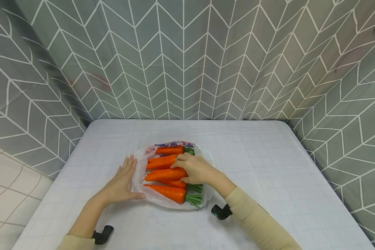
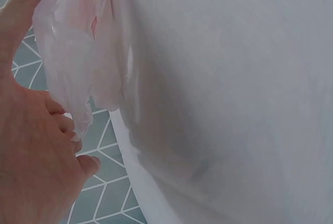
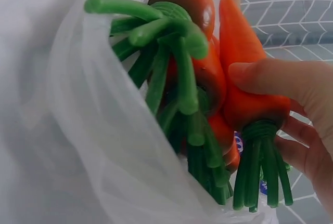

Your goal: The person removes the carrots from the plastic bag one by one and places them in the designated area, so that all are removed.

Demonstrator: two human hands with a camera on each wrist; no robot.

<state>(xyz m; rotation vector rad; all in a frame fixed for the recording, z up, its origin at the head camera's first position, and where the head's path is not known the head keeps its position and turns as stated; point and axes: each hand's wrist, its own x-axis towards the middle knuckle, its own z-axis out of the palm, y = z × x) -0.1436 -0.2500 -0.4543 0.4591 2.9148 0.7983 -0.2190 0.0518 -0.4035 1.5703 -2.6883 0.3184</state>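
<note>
A white plastic bag (image 1: pixel 137 173) lies spread on the table with several orange carrots in it, their cut green stems toward the right. My right hand (image 1: pixel 195 169) reaches over the bag and grips one carrot (image 3: pixel 250 86). In the right wrist view, its thumb presses the orange side while the fingers go round behind. Other carrots (image 3: pixel 200 76) lie beside it against the bag's wall. Along the bag's left edge my left hand (image 1: pixel 122 182) rests with fingers extended and thumb spread. The left wrist view shows the thin plastic against its fingers.
The bag stands on a white-covered table (image 1: pixel 253 156) near its middle. Behind and beside the table hangs a grey curtain (image 1: pixel 184 62) with white zigzag lines. A black wrist device (image 1: pixel 222 211) sits under the right forearm, another (image 1: pixel 103 235) by the left.
</note>
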